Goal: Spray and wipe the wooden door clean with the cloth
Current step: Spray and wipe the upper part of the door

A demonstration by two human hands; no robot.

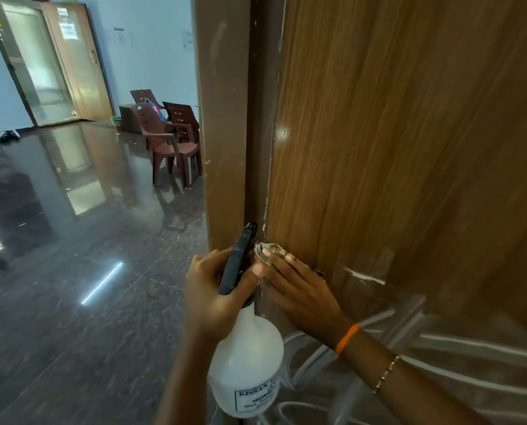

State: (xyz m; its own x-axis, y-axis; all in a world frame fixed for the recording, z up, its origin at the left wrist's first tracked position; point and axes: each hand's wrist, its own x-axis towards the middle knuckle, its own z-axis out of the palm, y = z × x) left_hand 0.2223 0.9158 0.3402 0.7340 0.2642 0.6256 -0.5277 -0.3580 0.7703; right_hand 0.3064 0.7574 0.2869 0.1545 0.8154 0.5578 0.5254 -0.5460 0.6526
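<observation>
Fingers of left hand (216, 289) curl round spray bottle (246, 360); right hand (299, 289) presses cloth (269, 251) flat against wooden door (409, 148).

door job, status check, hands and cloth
Left hand grips spray bottle. Right hand presses cloth flat on wooden door edge. Nothing in the way.
</observation>
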